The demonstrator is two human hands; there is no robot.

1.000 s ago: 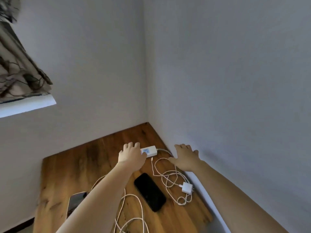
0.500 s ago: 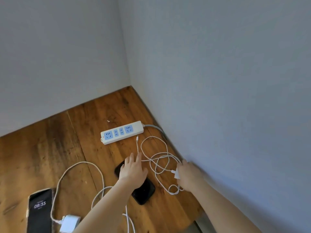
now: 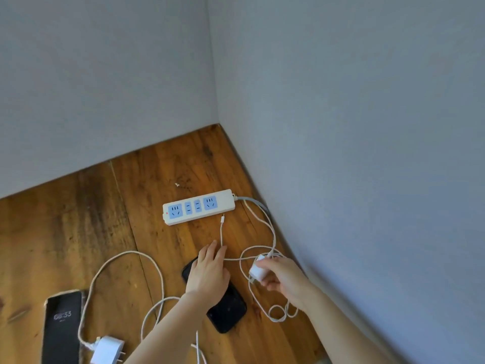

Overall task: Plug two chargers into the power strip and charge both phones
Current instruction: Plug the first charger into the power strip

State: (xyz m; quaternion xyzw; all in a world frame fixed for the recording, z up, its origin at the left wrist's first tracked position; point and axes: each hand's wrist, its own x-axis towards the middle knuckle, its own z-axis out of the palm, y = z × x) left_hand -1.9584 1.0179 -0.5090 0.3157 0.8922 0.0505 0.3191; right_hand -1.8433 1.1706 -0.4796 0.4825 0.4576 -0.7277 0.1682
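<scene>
- Power strip [image 3: 198, 207]: white, blue socket faces, flat on the wood table [image 3: 65, 232] near the corner where two grey walls [image 3: 367, 127] meet. All sockets bare. Small red light at its left end. Grey cord [image 3: 253, 202] leaves its right end toward the right wall.
- Right hand [image 3: 284, 278]: fingers curled around a small white charger [image 3: 258, 270], lifted off the table, prongs pointing down-left. Thumb on top, other fingers below.
- Its thin white cable [image 3: 273, 237] loops across the table between hand and strip; more loops lie below the wrist. The free connector [image 3: 223, 219] lies just beside the strip's near edge, not touching a phone.
- Left hand [image 3: 208, 274]: palm down, fingers together and extended, resting on the upper end of a black phone [image 3: 228, 308]. Fingertips lie next to the cable; cannot tell whether they press on it. Not pinching anything that shows.
- Black phone: screen dark, lying slantwise on the table between the two forearms, partly hidden under the left hand.
- Second phone [image 3: 62, 327]: at the lower left, well apart from the strip, screen lit with a clock readout; the digits are blurred.
- Second charger [image 3: 107, 350]: larger, white, lying on the table just beside the second phone, prongs pointing right. Its thicker white cable [image 3: 126, 256] arcs up toward the middle of the table and back down under the left forearm.
- Neither charger is in the strip; neither phone has a cable in it.
</scene>
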